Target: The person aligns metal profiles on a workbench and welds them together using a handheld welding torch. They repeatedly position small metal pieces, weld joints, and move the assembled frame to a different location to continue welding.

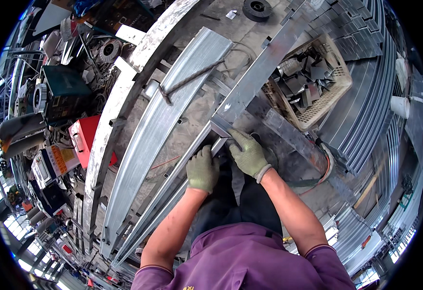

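Note:
Both my hands wear greenish work gloves and are close together at the end of a long, narrow steel rail point(178, 169). My left hand point(203, 170) has its fingers curled over a slim square metal tube point(218, 145) beside the rail; its grip is partly hidden. My right hand point(248, 153) holds a short angled metal piece point(220, 126) with its fingertips, where the rail meets a wide steel beam point(250, 84). The right thumb and the underside of that piece are out of sight.
A cream plastic crate point(339, 89) of metal offcuts stands at the right, near stacked steel profiles point(366, 121). On a wide channel point(158, 116) lies a bent rebar rod point(192, 79). A red box point(83, 137), green machine point(66, 92) and clutter fill the left.

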### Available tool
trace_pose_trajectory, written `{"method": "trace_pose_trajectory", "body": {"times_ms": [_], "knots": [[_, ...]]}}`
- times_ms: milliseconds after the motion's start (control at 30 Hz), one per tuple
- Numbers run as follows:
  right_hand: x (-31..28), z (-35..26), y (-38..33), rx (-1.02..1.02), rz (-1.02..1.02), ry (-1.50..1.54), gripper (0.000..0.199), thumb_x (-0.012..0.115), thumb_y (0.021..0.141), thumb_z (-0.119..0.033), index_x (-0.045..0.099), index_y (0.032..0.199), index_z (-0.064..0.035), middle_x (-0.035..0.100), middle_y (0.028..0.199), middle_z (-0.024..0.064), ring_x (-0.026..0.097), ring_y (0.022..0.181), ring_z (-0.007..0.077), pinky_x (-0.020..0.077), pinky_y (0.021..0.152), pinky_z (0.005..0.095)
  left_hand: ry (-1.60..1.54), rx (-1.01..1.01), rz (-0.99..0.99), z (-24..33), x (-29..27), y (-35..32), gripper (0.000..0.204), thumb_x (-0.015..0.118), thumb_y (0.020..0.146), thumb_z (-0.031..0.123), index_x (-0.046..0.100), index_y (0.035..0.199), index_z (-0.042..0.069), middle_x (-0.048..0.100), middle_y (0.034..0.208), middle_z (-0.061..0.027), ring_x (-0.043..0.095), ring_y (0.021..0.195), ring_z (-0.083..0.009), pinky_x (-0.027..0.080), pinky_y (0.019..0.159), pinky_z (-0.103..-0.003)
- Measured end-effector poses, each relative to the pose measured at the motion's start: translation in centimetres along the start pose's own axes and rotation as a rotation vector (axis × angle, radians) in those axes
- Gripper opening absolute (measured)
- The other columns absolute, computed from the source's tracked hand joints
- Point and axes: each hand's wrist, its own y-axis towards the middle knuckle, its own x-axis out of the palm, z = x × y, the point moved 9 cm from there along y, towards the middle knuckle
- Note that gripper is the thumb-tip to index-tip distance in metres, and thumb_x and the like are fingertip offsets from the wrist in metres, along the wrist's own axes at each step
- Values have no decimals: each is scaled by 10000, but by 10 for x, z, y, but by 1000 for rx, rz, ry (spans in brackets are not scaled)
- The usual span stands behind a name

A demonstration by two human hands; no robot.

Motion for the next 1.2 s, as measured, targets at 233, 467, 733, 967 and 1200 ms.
{"method": "trace_pose_trajectory", "body": {"times_ms": [233,467,733,967,1200], "knots": [[8,8,0,1,-4,8,409,658,972,-114,679,1355,28,680,1377,258,627,1325,416,481,1155,461,16,97,38,0,4,6,367,743,932,246,664,1248,76,750,1019,-162,719,952,-404,552,803,-539],[12,14,-1,31,-13,35,444,633,972,-111,653,1394,22,672,1396,259,636,1313,417,492,1146,446,51,101,-20,2,7,12,423,734,906,256,638,1277,77,754,1046,-169,743,921,-392,576,806,-536],[8,7,4,28,-42,-124,477,613,954,-104,640,1416,14,667,1404,256,640,1293,427,497,1135,461,75,40,-49,3,16,17,432,722,906,264,619,1281,77,748,1046,-163,748,922,-384,585,807,-533],[21,7,-3,54,-12,-211,535,604,951,-141,580,1459,25,632,1442,255,584,1351,424,440,1186,487,160,70,-1,2,21,15,451,732,894,258,623,1279,50,745,1051,-175,750,923,-383,591,805,-527],[21,45,-12,113,6,339,569,670,947,-44,597,1511,-27,645,1480,233,631,1372,340,498,1150,386,194,72,35,7,14,17,348,729,940,272,649,1204,61,751,930,-193,741,844,-412,578,743,-554]]}}
